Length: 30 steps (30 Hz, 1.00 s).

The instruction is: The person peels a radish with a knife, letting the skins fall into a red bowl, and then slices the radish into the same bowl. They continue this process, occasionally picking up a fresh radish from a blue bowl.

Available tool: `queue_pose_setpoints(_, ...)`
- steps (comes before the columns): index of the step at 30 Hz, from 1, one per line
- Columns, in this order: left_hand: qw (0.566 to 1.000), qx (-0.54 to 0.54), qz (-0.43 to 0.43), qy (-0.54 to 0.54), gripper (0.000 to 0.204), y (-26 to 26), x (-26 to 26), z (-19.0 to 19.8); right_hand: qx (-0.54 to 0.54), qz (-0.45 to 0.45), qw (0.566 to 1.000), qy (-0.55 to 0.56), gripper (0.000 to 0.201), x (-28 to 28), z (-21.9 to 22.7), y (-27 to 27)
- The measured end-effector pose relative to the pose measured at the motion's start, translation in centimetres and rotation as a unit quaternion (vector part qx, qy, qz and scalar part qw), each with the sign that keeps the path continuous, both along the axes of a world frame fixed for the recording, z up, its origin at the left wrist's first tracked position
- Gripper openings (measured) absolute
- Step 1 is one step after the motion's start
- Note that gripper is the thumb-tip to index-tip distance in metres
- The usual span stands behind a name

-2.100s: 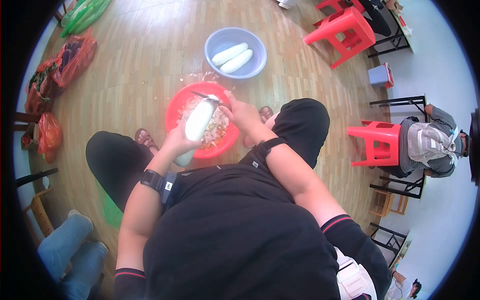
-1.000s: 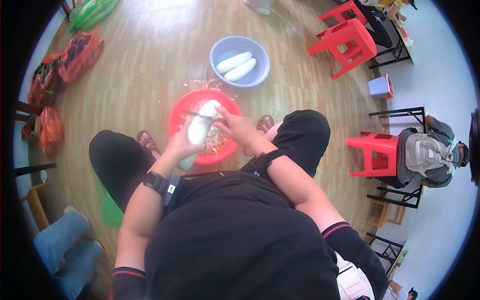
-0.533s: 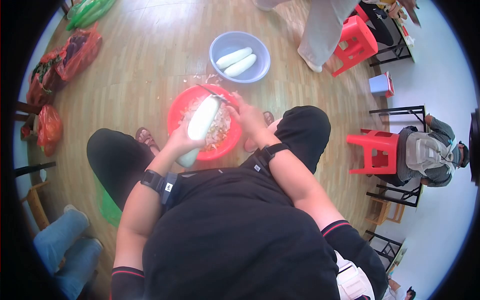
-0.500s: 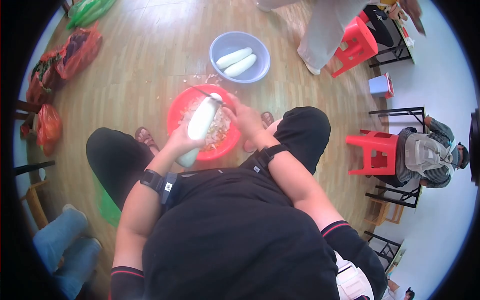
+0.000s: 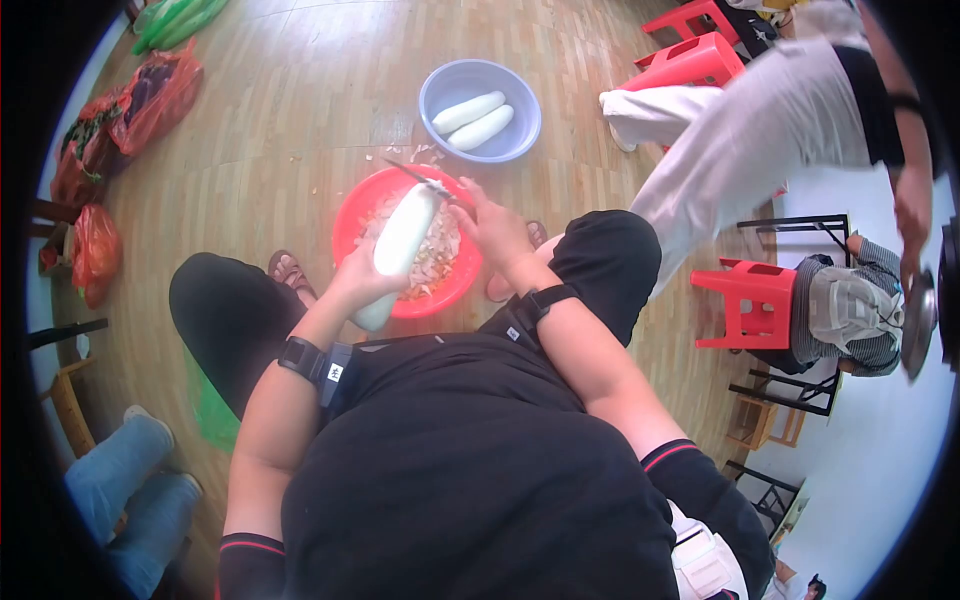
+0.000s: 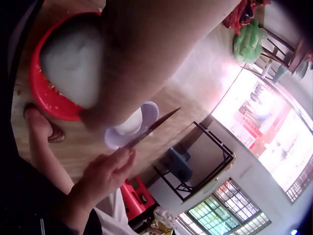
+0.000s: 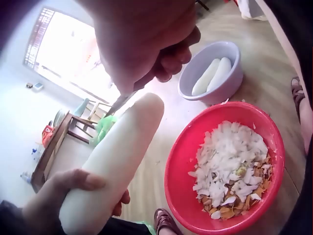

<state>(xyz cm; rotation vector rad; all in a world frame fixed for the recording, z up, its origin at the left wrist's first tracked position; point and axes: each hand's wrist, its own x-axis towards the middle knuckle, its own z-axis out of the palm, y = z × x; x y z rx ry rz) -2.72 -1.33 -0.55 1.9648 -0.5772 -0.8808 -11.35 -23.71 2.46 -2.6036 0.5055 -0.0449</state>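
My left hand point(image 5: 358, 282) grips a peeled white radish point(image 5: 405, 235) round its lower part, tilted over a red basin point(image 5: 347, 215). In the right wrist view its thumb lies along the radish point(image 7: 120, 152). My right hand point(image 5: 497, 228) holds a knife point(image 5: 408, 173), whose blade crosses close to the radish's upper end in the head view. The left wrist view shows the knife point(image 6: 152, 128) pointing away from the right hand point(image 6: 107, 174). White and brownish peelings point(image 7: 232, 152) lie in the red basin.
Beyond the red basin stands a bluish-purple basin point(image 5: 505, 82) with two white radishes point(image 5: 480, 128). Scraps lie on the floor between. A person in light trousers point(image 5: 770, 120) is close on the right, near red stools point(image 5: 745, 300). Plastic bags point(image 5: 150, 100) line the left.
The knife has moved up and down along the radish, now back at its upper end. A person in light trousers has come in from the top and moved close on the right.
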Motion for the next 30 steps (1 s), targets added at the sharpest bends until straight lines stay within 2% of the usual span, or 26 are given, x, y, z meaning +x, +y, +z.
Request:
queue_pose_setpoints(1, 1.0, -0.001, 0.002, 0.002, 0.061, -0.1, 0.0, -0.1, 0.002, 0.031, 0.998, -0.05, 0.049, -0.1, -0.1, 0.4)
queue_pose_setpoints(2, 0.999, -0.012, 0.009, 0.045, 0.062, -0.2, 0.1, -0.1, 0.001, 0.034, 0.998, -0.048, 0.049, -0.2, -0.1, 0.7)
queue_pose_setpoints(4, 0.996, -0.022, 0.016, 0.087, 0.064, -0.4, 0.2, 0.6, 0.047, 0.14, 0.985, -0.093, 0.05, -0.5, 0.2, 1.4)
queue_pose_setpoints(6, 0.981, -0.067, 0.008, 0.184, 0.055, -0.6, 0.3, 1.6, 0.05, 0.161, 0.983, -0.069, 0.05, -0.6, 0.8, 1.9)
queue_pose_setpoints(8, 0.975, -0.067, 0.014, 0.213, 0.053, -0.6, 0.3, 2.7, 0.028, 0.19, 0.98, -0.044, 0.05, -0.6, 1.3, 2.2)
queue_pose_setpoints(12, 0.964, -0.067, 0.048, 0.254, 0.052, -0.5, -0.1, 3.5, 0.011, 0.136, 0.982, -0.127, 0.051, 0.1, -0.3, 1.0)
queue_pose_setpoints(14, 0.961, -0.069, 0.042, 0.265, 0.053, -0.5, -0.3, 3.8, 0.018, -0.006, 0.998, -0.058, 0.051, 0.3, -0.4, -0.3)
queue_pose_setpoints(15, 0.957, -0.072, 0.039, 0.277, 0.053, -0.6, -0.3, 4.0, 0.017, -0.008, 0.998, -0.059, 0.051, 0.2, -0.2, -0.5)
queue_pose_setpoints(17, 0.957, -0.078, 0.031, 0.277, 0.053, -0.7, -0.4, 4.2, 0.003, -0.055, 0.998, 0.026, 0.051, 0.2, 0.2, -0.8)
queue_pose_setpoints(18, 0.956, -0.084, 0.026, 0.279, 0.053, -0.7, -0.4, 4.3, 0.002, -0.056, 0.998, 0.025, 0.051, 0.2, 0.4, -0.6)
queue_pose_setpoints(20, 0.952, -0.087, 0.037, 0.29, 0.052, -0.9, -0.4, 4.4, 0.081, 0.029, 0.993, -0.085, 0.052, -0.1, 0.8, 0.5)
queue_pose_setpoints(21, 0.948, -0.088, 0.047, 0.301, 0.051, -0.9, -0.4, 4.4, 0.082, 0.031, 0.993, -0.084, 0.052, -0.3, 0.7, 0.9)
queue_pose_setpoints(23, 0.94, -0.103, 0.056, 0.32, 0.05, -0.9, -0.4, 4.9, 0.077, 0.146, 0.982, -0.094, 0.051, -0.7, 0.5, 1.6)
queue_pose_setpoints(24, 0.932, -0.117, 0.062, 0.337, 0.048, -0.9, -0.3, 5.0, 0.101, 0.175, 0.974, -0.1, 0.051, -0.8, 1.6, 2.2)
queue_pose_setpoints(28, 0.923, -0.122, 0.085, 0.356, 0.045, -0.7, -0.2, 3.7, 0.089, 0.201, 0.963, -0.157, 0.049, -0.4, 1.4, 2.3)
queue_pose_setpoints(30, 0.924, -0.129, 0.095, 0.346, 0.045, -0.7, -0.3, 3.6, 0.072, 0.081, 0.99, -0.089, 0.05, 0.2, 0.6, 1.4)
